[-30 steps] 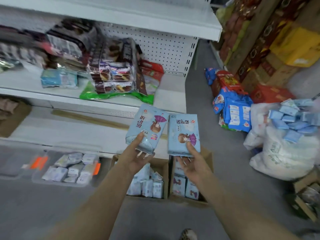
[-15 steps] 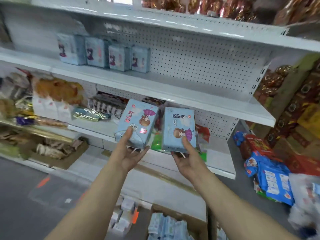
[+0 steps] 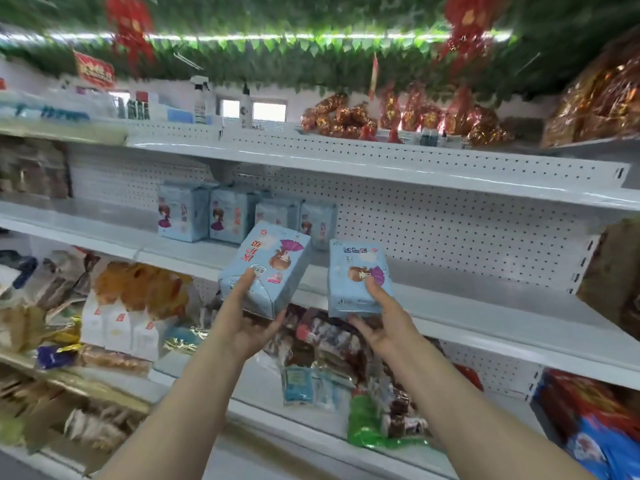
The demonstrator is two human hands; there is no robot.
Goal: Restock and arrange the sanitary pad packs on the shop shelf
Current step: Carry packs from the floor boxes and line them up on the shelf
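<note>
your left hand (image 3: 247, 327) grips the tilted pad pack (image 3: 266, 265), your right hand (image 3: 384, 323) pinches the upright pad pack (image 3: 358, 275) marked 医护级, both before the front edge of the middle shelf (image 3: 485, 306). four shelved packs (image 3: 221, 216) stand near its back; snack bags (image 3: 329, 344) crowd below.

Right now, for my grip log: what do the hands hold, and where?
Left hand holds the tilted pad pack, right hand the upright pad pack, each by its bottom end.
</note>
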